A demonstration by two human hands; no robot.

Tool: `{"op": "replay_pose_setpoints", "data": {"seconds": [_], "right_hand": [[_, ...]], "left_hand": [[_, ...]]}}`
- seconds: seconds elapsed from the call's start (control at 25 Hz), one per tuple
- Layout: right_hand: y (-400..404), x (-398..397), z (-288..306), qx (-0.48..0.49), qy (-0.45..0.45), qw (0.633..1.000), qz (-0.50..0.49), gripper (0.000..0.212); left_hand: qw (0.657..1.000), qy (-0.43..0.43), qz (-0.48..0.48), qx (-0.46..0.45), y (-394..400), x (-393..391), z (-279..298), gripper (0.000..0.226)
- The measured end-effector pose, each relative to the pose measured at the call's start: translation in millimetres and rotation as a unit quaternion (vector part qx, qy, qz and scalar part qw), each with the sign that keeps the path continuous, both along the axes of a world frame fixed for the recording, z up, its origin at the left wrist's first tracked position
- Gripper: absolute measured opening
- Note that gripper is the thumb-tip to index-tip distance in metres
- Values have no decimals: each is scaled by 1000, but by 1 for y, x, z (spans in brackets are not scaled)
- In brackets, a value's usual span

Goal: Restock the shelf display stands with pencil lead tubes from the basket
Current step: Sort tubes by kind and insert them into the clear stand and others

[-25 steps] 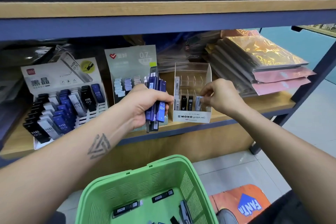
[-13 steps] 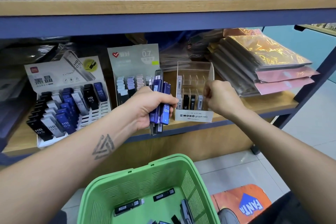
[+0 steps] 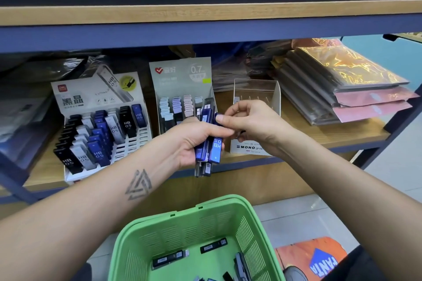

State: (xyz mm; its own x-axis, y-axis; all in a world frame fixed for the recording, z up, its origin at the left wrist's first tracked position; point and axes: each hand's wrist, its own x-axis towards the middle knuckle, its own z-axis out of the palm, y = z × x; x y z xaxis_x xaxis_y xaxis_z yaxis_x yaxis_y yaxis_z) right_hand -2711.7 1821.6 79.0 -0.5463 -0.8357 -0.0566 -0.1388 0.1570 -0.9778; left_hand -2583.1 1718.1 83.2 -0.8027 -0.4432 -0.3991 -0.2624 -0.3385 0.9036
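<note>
Lead tubes, held: bunch of blue/black HB 0.5 tubes [image 3: 209,143] upright in L hand [image 3: 194,141], in front of shelf edge, between the 0.7 stand and the MONO stand.
L hand: fingers + thumb curled round the bunch, palm side toward camera; triangle tattoo [image 3: 138,186] on forearm.
R hand [image 3: 249,125]: thumb + fingertips pinching top of one blue tube [image 3: 217,117] at the bunch's right side, other fingers loosely curled.
Basket [image 3: 178,230]: green plastic, low centre, below hands; a few black/grey lead tubes [image 3: 213,245] lie loose on its floor.
HB 0.5 stand [image 3: 96,96]: left on shelf, tiered rows w/ black, white, blue tubes; front-right slots bare.
0.7 stand [image 3: 180,73]: centre, rows of pale-capped tubes, partly behind L hand.
MONO stand [image 3: 249,147]: white card w/ clear insert, right of centre, mostly behind R hand; contents can't tell.
Shelf [image 3: 342,137]: wood top, blue metal frame.
Gold/pink foil packs [image 3: 347,89]: stacked far right on shelf, well apart from stands.
Floor: pale tiles, orange mat [image 3: 303,255] bottom right.
</note>
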Motion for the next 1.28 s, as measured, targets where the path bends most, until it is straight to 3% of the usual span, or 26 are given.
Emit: {"op": "replay_pose_setpoints", "data": {"seconds": [0.12,0.24,0.36,0.6,0.8,0.92,1.0,1.08,1.28], "right_hand": [[3,2,6,-10,-115,991,63,30],[-3,21,11,12,-95,986,136,29],[-24,49,13,-26,-67,992,101,25],[-73,89,22,-62,-128,988,60,23],[-121,104,30,-95,-189,977,11,6],[-147,106,34,-49,5,999,2,13],[-159,106,34,-19,142,989,23,16],[-169,100,33,6,255,967,16,22],[-191,96,23,46,479,876,19,6]], "left_hand": [[998,28,50,-7,-6,4,10,22],[991,56,116,-20,-20,15,23,22],[985,75,153,-18,-34,30,30,22],[970,96,215,60,-67,63,36,15],[962,60,258,71,-111,103,43,21],[958,30,277,63,-132,124,47,20],[957,17,284,51,-141,133,49,19],[959,9,282,43,-147,139,50,18],[962,-3,269,49,-152,144,48,14]]}}
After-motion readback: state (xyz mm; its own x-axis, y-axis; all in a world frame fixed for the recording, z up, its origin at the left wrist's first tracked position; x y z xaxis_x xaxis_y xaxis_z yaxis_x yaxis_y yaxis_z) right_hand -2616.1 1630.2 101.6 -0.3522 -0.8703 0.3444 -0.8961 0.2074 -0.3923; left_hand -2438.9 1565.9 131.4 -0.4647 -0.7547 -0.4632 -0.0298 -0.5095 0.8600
